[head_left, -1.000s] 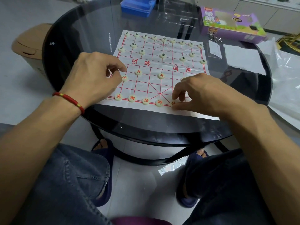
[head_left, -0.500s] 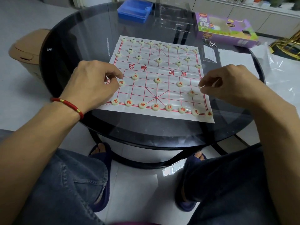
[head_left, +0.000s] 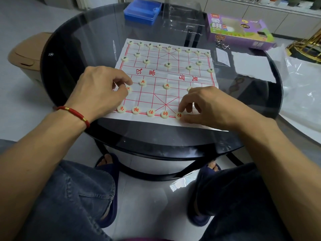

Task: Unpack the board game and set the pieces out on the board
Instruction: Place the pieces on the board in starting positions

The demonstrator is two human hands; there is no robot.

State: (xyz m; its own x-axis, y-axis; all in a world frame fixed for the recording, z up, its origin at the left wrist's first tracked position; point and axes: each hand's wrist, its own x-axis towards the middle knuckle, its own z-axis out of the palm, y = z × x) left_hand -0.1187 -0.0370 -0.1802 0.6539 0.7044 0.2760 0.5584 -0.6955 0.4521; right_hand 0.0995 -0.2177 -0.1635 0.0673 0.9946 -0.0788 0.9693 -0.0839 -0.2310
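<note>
Pinching a piece (head_left: 179, 115) with my right hand (head_left: 208, 106), my curled left hand (head_left: 99, 89) touches another piece (head_left: 128, 88) on the board (head_left: 173, 100).

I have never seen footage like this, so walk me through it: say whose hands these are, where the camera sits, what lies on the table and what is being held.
No machine here: a person wears a camera on the head, looking down at both bare hands. On the round glass table lies a paper board with round game pieces set out. The left hand has curled fingers at the board's left edge; what it pinches is hidden. The right hand touches the piece in the near row. Behind lie a purple game box and a blue case.
</note>
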